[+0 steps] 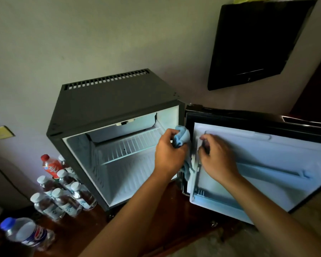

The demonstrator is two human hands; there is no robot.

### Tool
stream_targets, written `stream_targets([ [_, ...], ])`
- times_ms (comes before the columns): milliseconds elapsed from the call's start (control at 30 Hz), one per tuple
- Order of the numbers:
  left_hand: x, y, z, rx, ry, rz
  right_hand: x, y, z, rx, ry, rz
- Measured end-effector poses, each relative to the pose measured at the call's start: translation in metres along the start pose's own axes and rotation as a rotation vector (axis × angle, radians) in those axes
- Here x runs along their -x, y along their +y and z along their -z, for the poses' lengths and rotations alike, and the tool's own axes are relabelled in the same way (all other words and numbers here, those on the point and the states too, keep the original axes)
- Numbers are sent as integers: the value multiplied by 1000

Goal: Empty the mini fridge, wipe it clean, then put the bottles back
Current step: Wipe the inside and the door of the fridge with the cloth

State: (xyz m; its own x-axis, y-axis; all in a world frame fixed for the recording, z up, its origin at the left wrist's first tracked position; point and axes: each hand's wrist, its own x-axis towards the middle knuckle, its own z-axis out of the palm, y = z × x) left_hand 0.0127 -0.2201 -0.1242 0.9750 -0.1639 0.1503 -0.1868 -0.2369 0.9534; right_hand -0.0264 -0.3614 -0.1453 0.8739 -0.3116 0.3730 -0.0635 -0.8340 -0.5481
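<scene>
The black mini fridge (107, 104) stands open, its white inside holding only a wire shelf (130, 145). Its door (267, 164) is swung wide to the right. My left hand (168, 154) grips a light blue cloth (183, 137) at the hinge side, between the cabinet and the door. My right hand (217, 158) has its fingers curled on the inner door's left edge, gripping the dark seal there. Several small water bottles (63, 197) and a red-capped soda bottle (50, 165) stand on the wood surface left of the fridge. A larger blue-capped bottle (24, 232) lies at the lower left.
A black wall-mounted screen (258, 43) hangs above and right of the fridge. The fridge sits on a dark wood surface (85, 230). A yellow wall plate (1, 132) is at the far left. The door's inner shelf rail (271, 170) crosses its white lining.
</scene>
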Motion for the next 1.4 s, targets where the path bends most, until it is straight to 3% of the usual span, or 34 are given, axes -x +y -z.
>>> stream_targets([
  [300, 7, -15, -38, -2, -31, 26, -5, 17, -3, -76, 29, 142],
  [533, 7, -19, -31, 299, -140, 158, -10, 27, -1, -79, 12, 237],
  [800, 7, -31, -48, 233, 34, 185, -14, 35, 0, -147, -16, 224],
  [1167, 17, -59, -65, 232, 50, 291, -19, 49, -1, -173, -4, 283],
  [1400, 19, -59, -70, 274, 123, 212, -23, 55, -1, -148, -2, 328],
])
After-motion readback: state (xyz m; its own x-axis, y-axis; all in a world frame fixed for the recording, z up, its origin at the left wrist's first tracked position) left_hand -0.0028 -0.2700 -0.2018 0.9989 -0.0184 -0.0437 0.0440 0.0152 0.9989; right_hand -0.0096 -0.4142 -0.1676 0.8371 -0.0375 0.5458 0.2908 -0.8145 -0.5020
